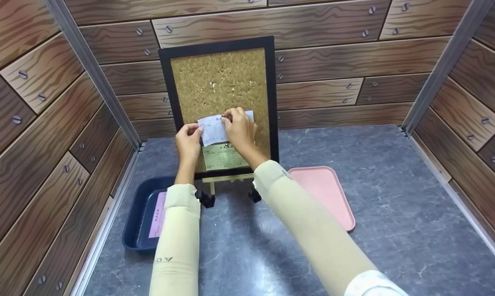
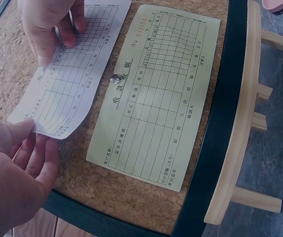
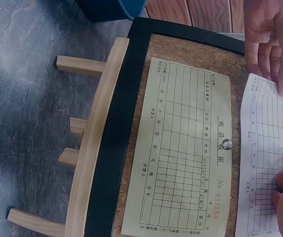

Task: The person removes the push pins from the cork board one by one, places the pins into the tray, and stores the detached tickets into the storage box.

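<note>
A white receipt slip [image 1: 212,130] lies against the cork of a black-framed corkboard [image 1: 220,65], its near corner curling off in the left wrist view. My left hand [image 1: 188,143] pinches the slip's left edge between thumb and fingers. At the slip's top middle, my right hand [image 1: 241,130] has thumb and forefinger together on a tiny dark thing, likely a pushpin, mostly hidden by the fingers. Just below, a green receipt slip [image 2: 151,113] hangs flat, held by a silver pushpin [image 2: 114,79] beside its printed title.
The board leans on a wooden easel [image 2: 235,108]. A dark blue tray [image 1: 134,222] with a pink-purple slip [image 1: 157,216] stands at the left, a pink tray [image 1: 323,189] at the right. Several silver pins [image 1: 213,84] dot the upper cork. Wood-patterned walls [image 1: 321,24] enclose the grey floor.
</note>
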The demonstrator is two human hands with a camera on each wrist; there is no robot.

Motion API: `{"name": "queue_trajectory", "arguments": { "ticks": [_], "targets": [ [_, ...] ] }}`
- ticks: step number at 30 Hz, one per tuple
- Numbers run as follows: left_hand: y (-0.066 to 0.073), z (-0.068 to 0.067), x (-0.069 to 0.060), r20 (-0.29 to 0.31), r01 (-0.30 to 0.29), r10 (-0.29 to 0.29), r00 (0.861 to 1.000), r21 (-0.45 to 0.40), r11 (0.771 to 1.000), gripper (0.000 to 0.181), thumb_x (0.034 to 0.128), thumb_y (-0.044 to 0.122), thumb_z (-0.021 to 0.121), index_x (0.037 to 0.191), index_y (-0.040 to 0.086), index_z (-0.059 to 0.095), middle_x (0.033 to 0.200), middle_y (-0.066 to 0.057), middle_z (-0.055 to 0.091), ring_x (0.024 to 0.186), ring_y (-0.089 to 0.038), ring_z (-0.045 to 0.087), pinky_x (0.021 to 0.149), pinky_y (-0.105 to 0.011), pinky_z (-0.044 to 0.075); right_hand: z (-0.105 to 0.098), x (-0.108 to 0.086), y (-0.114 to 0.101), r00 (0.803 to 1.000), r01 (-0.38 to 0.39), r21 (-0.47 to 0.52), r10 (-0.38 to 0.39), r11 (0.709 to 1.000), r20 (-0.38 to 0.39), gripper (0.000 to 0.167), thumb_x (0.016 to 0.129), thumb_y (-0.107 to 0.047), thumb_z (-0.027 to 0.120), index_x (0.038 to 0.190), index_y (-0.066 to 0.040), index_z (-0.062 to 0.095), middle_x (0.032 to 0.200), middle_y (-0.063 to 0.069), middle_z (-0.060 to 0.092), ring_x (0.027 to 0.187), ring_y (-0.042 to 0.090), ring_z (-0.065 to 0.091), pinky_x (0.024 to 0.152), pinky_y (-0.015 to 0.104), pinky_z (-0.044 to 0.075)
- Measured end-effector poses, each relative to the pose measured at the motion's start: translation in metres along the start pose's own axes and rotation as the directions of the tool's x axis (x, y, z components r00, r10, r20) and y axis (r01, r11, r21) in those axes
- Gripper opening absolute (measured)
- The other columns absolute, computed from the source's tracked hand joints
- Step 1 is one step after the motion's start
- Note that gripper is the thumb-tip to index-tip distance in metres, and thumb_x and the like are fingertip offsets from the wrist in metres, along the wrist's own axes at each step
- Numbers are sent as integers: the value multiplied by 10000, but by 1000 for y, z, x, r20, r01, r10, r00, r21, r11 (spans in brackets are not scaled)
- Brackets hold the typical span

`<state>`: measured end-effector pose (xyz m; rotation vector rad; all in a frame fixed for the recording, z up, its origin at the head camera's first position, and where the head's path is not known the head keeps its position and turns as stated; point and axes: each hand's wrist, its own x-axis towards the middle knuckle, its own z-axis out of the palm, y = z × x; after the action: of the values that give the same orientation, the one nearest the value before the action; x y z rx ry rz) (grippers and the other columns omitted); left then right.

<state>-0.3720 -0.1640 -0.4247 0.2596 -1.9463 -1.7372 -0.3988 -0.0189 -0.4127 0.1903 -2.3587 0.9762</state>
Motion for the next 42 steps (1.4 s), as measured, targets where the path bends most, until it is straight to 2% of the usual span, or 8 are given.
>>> {"name": "queue_trajectory", "arguments": {
  "ticks": [8, 25, 35, 42],
  "targets": [
    [-1, -1, 0, 9, -5, 5, 1000, 15, 1000, 119, 901, 7, 689, 1007, -43, 712, 808, -14, 617, 754, -85, 539, 714, -191, 448, 2, 1, -3, 1000, -15, 1, 15, 1000, 6, 121, 904, -293, 727, 971, -193, 715, 929, -26, 635, 816, 165, 651, 732, 390, 501],
    [-1, -2, 1, 20, 1, -1, 1000, 15, 1000, 130, 903, -6, 684, 1021, -55, 708, 828, -37, 626, 766, -95, 545, 724, -190, 455, 1, 3, -5, 999, -34, -31, 35, 999, 29, 121, 929, -322, 693, 963, -215, 736, 989, -35, 649, 880, 194, 685, 721, 405, 514],
    [-1, -5, 1, 30, -1, 1, 1000, -2, 1000, 107, 901, -17, 680, 999, -51, 703, 794, -15, 626, 734, -78, 543, 695, -184, 441, -1, 3, -4, 999, -13, 0, 13, 1000, 43, 102, 918, -296, 710, 934, -205, 754, 959, -68, 652, 863, 147, 666, 720, 385, 508],
    [0, -7, -2, 39, 3, -2, 999, -23, 1000, 99, 901, -19, 687, 994, -49, 705, 782, 0, 622, 734, -76, 553, 704, -182, 457, -2, -4, -3, 997, 41, 2, -41, 999, 69, 125, 899, -314, 736, 946, -201, 756, 942, -62, 677, 892, 166, 636, 757, 360, 498]
  ]
}}
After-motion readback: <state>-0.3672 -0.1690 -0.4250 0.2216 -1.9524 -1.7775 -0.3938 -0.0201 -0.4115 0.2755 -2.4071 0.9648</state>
